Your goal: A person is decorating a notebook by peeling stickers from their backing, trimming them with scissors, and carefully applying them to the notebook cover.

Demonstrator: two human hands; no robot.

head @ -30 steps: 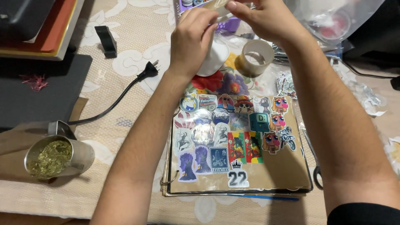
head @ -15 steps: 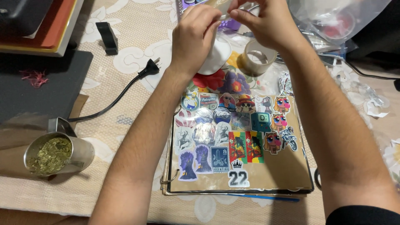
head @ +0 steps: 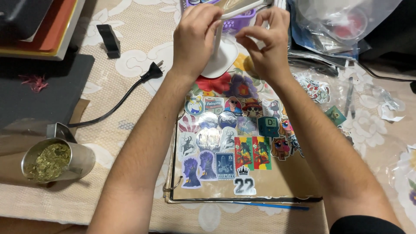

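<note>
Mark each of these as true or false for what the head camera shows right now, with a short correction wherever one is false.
1. Both hands are raised at the far end of the sticker-covered book. True: the left hand and right hand meet above the white lamp base.
2. The metal cup holds a clear liquid. False: the metal cup is filled with green, dry, chopped herb.
3. The black power plug is plugged into a socket. False: the black power plug lies loose on the tablecloth.
4. The sticker-covered book lies between the two forearms. True.
5. The purple basket sits by the metal cup. False: the purple basket is at the far edge, behind the hands.
</note>
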